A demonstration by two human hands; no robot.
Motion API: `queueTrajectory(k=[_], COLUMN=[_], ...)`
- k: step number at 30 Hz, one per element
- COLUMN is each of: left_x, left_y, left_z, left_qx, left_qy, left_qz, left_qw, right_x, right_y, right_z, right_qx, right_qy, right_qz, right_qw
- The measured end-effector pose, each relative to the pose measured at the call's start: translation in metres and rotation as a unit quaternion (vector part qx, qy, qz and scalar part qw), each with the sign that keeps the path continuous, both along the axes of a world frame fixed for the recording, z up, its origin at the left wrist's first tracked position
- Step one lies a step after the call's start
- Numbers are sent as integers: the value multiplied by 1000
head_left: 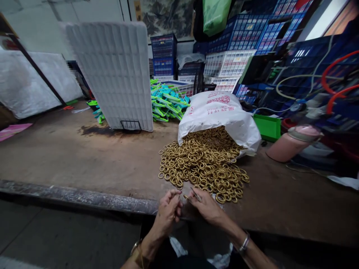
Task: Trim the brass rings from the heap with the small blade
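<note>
the two hands meet at the near edge of the table, close together, fingertips almost touching. the left hand [168,210] is curled with its fingertips pinched; the right hand [206,207] is pinched on a thin silvery strip [195,194]. a small gold ring [186,197] shows between the two sets of fingertips, but i cannot tell which hand grips it. a watch [136,246] sits on the left wrist and a bracelet [244,243] on the right. just beyond the hands lies the pile [204,160] of gold rings, spilling toward the near edge out of a white sack [218,112] that lies on its side with its mouth facing the person. the table [84,157] is brown and worn, with a dark stain [95,130] further back and a grey metal strip [78,196] along its near edge; grey floor [56,235] shows below on the left. at the far left of the pile a white grid tray [112,74] stands upright, hiding part of a heap of green and blue clips [168,102] behind it. to the right of the sack are a green bin [267,127] and a pink cylinder [291,144] on its side, with red hoses [336,74] above. blue crates [164,54] and white crates [227,63] are stacked along the far wall, and white padded panels [28,82] lean at the far left.
</note>
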State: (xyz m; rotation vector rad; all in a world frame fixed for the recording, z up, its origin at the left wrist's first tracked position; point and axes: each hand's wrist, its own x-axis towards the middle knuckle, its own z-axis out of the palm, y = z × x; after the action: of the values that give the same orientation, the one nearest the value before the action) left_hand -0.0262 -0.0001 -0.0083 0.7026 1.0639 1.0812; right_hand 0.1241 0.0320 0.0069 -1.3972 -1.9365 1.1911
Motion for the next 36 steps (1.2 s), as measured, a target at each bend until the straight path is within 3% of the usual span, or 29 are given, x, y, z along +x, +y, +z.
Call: queueTrajectory(k=[3, 7, 11, 16, 23, 28, 32, 36], left_x=[3, 4, 5, 5, 4, 4, 4, 5], left_y=[-1, -2, -3, -5, -7, -8, -8, -8], left_z=[-1, 3, 11, 11, 1, 6, 13, 14], left_qx=[9, 16, 7, 21, 24, 23, 22, 27], left_qy=[11, 16, 43, 32, 18, 33, 52, 47], left_qz=[-38, -34, -20, -34, -69, -56, -58, -48], left_qw=[999, 999, 999, 999, 997, 998, 997, 997], right_x=[-1, -4, -9, -11, -14, -12, -9, -9], right_y=[-3, -3, -3, -2, 1, -1, -10, -17], right_z=[-1, -5, -12, -18, -11, -10, -9, -10], right_qx=[-88, -136, -121, -99, 0, 26, 96, 113], right_qy=[123, 176, 158, 141, 44, -5, -145, -217], right_qz=[15, -17, -51, -44, -50, -53, -28, 9], right_qw=[988, 975, 979, 984, 998, 998, 984, 970])
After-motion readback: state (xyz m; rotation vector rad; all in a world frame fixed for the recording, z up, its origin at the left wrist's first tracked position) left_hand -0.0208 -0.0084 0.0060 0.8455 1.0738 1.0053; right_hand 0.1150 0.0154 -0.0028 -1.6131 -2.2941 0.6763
